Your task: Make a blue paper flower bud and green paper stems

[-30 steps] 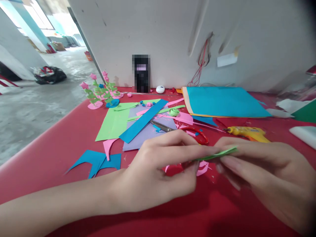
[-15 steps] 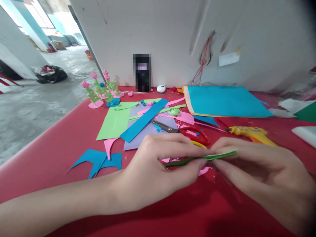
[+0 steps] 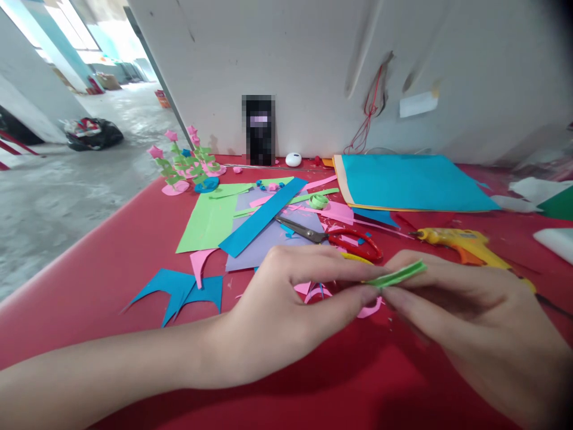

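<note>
Between the fingertips of both hands is a narrow folded strip of green paper (image 3: 400, 275), its layered edge towards me. My left hand (image 3: 286, 310) pinches its left end between thumb and fingers. From the other side, my right hand (image 3: 456, 310) pinches it near the middle, thumb below and forefinger behind. Just beyond the hands lie red-handled scissors (image 3: 317, 235), their blades resting over paper. A blue paper strip (image 3: 264, 216) crosses green paper (image 3: 203, 221) and lilac paper (image 3: 244, 254). Pink scraps (image 3: 369, 308) show partly under my fingers.
Small paper flowers (image 3: 179, 170) stand at the table's back left. A yellow glue gun (image 3: 465, 242) lies right, before a stack of blue sheets (image 3: 416, 182). A blurred phone-like object (image 3: 259, 134) leans on the wall beside a white case (image 3: 293, 159). Blue offcuts (image 3: 179, 292) lie left.
The green strip's right end has tilted up, and its long left part no longer shows between my left thumb and fingers. Both hands stay nearly in place.
</note>
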Action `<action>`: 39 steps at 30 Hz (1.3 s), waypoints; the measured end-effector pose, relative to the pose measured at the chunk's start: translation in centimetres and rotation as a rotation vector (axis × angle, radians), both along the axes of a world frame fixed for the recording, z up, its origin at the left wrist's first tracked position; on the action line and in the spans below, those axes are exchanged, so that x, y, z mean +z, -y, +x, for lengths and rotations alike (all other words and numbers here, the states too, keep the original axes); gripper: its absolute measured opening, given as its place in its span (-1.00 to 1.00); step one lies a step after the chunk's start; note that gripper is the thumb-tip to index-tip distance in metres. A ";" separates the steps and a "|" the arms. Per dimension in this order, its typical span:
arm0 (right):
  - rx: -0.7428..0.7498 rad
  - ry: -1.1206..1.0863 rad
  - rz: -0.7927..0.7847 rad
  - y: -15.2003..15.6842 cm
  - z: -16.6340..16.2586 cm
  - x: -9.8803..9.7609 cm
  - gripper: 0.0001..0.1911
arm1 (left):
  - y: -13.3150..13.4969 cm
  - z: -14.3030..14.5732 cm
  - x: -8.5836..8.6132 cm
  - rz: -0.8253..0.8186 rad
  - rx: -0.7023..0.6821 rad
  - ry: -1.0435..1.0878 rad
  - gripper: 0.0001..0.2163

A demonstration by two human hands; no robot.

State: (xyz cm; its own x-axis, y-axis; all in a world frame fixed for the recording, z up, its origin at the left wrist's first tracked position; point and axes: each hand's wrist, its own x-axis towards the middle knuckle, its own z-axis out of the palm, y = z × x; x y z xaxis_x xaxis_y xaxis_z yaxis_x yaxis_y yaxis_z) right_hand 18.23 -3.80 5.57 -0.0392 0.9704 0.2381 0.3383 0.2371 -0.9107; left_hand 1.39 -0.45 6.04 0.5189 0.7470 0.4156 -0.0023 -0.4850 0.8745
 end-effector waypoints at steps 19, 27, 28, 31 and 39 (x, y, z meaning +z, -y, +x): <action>-0.076 -0.289 -0.209 0.2 0.9 -0.2 -0.87 | -0.5 -0.7 -1.0 -0.092 -0.349 0.036 -0.56; -0.003 -0.328 -0.278 -0.1 0.9 -0.1 -0.89 | -0.6 -0.1 -1.8 0.320 -0.211 0.040 -0.51; 0.003 -0.329 -0.290 0.0 1.0 -0.2 -0.89 | -0.8 -0.1 -1.8 0.382 -0.179 -0.003 -0.52; 0.007 -0.331 -0.312 0.2 1.2 -0.3 -0.89 | -1.1 -0.2 -1.5 0.615 -0.075 -0.122 -0.54; -0.081 -0.275 -0.316 0.2 1.0 -0.5 -0.98 | -1.3 -0.8 -1.0 1.010 0.043 -0.385 -0.73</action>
State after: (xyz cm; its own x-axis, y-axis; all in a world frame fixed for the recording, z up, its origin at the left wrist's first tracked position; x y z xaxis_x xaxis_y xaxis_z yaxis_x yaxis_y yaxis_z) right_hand 19.23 -3.97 5.08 0.0639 0.9947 -0.0803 0.0788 -0.0853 -0.9932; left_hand 0.62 0.86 5.05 0.7274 0.1711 0.6646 0.2215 -0.9751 0.0085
